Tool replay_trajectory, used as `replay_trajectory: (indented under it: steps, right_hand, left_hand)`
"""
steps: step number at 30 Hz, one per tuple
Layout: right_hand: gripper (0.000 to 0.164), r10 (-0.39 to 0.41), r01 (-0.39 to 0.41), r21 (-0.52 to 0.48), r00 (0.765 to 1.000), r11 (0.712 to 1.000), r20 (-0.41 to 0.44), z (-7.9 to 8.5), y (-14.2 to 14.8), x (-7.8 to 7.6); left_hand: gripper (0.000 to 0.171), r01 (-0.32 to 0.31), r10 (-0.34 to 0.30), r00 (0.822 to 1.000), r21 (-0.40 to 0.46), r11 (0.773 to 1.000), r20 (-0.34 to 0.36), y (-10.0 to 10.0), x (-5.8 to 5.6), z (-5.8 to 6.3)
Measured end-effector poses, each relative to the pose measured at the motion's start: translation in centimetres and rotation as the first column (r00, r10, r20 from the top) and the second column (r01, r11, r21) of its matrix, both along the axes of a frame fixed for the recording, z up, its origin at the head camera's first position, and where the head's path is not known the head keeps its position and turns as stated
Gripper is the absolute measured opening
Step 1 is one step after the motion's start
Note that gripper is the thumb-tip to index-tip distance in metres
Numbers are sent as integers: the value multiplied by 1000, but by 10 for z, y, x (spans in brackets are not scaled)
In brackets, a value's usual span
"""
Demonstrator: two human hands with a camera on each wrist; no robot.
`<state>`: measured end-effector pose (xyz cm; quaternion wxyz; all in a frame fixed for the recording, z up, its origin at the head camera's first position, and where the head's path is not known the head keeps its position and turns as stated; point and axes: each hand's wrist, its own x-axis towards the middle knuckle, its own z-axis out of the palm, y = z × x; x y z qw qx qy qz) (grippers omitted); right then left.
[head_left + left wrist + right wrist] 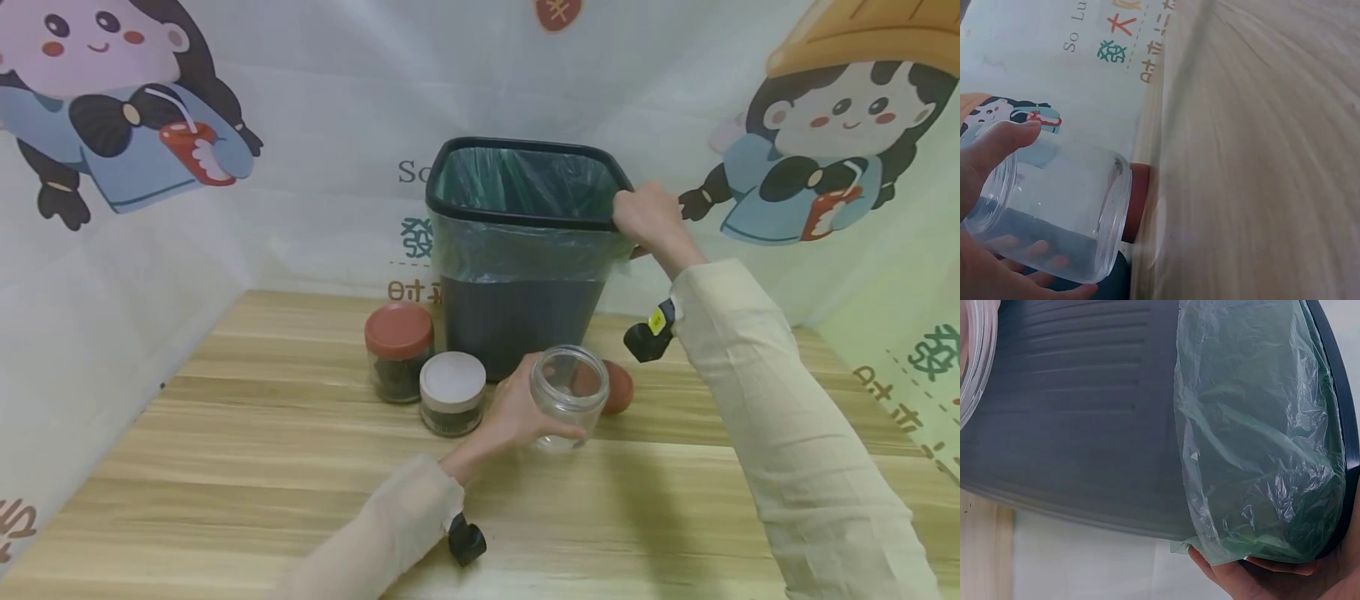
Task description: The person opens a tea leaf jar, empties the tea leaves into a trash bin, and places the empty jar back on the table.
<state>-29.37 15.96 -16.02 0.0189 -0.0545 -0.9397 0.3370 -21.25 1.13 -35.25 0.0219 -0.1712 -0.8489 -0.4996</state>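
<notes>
My left hand grips a clear, lidless jar low over the table, thumb on one side and fingers round the other. In the left wrist view the jar looks see-through, with nothing visible inside. My right hand holds the right rim of a dark grey trash bin. A thin green bag lines the bin and folds down over its outside. In the right wrist view, fingers curl beneath the rim beside the bag's edge. A red lid lies partly hidden behind the jar.
Left of the jar stand a jar with a red lid and a shorter jar with a white lid, both with dark contents. The wooden table meets a printed cloth backdrop behind the bin.
</notes>
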Motion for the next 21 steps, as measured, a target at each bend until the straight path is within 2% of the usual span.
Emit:
replay_trajectory:
  steps: [9, 16, 21]
  right_hand:
    - [27, 19, -19, 18, 1000, 1000, 5, 0, 0, 0]
    - [32, 143, -142, 101, 990, 985, 4, 0, 3, 0]
    - [28, 126, -125, 108, 992, 986, -6, 0, 3, 0]
  left_hand:
    - [89, -45, 45, 998, 9, 999, 39, 5, -8, -10]
    - [90, -83, 83, 996, 13, 996, 22, 10, -11, -16]
    - [91, -114, 114, 993, 0, 993, 15, 13, -12, -18]
